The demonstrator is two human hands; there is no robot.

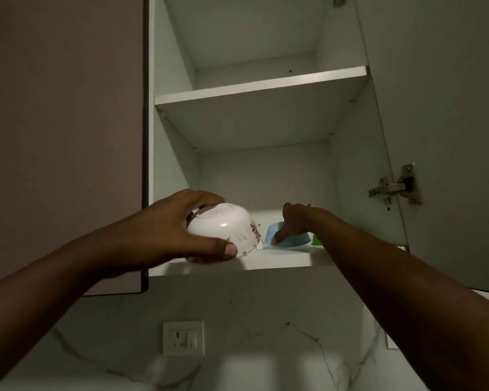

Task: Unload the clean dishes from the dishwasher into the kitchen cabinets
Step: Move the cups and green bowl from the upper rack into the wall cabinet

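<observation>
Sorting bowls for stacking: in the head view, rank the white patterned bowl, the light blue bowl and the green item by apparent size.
1. White patterned bowl, though it is nearest the camera.
2. Light blue bowl, partly hidden by the right hand.
3. Green item: only a sliver shows, so its true size is unsure.

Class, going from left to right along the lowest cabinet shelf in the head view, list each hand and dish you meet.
left hand → white bowl → blue bowl, with the right hand on it → green item
</observation>
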